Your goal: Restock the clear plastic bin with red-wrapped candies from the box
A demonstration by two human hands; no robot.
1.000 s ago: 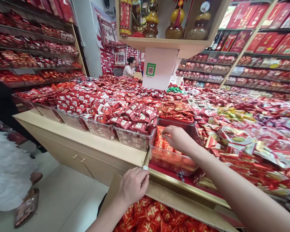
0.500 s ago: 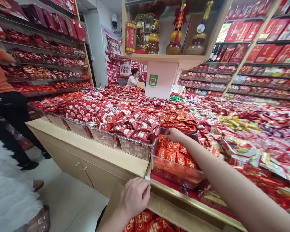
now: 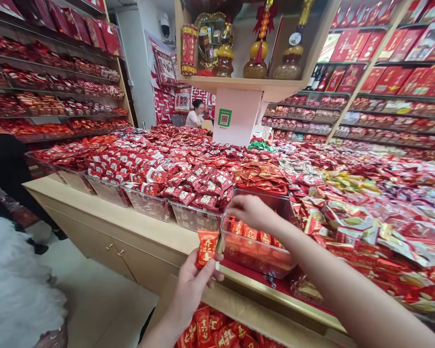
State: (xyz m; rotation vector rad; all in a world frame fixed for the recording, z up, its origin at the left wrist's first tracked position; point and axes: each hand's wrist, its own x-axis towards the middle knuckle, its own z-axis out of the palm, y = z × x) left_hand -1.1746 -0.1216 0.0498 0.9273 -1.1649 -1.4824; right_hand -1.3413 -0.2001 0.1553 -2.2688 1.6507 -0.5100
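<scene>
My left hand (image 3: 191, 282) pinches one red wrapped candy (image 3: 207, 247) with gold lettering between thumb and fingers, above the counter's edge. Over the back left part of a clear plastic bin (image 3: 257, 261) hangs my right hand (image 3: 253, 210), its fingers bent down and together; whatever lies between them is hidden. Similar red candies (image 3: 250, 232) stand in rows inside that bin, and its back part looks dark. Below my left hand, an open cardboard box (image 3: 253, 309) holds many more loose candies (image 3: 217, 328) in the same wrapper.
Clear bins (image 3: 145, 203) of red packets line the wooden counter (image 3: 159, 232) to the left. Packet heaps (image 3: 348, 212) spread to the right. A display cabinet (image 3: 239, 84) overhangs the middle. One person (image 3: 195, 116) sits behind; another person's dark-trousered legs (image 3: 10, 169) and white fluffy clothing (image 3: 14, 280) are at left.
My left hand has risen from the box edge and turned, now showing a candy in its grip. My right hand has lifted slightly and moved left over the bin. The view has shifted slightly.
</scene>
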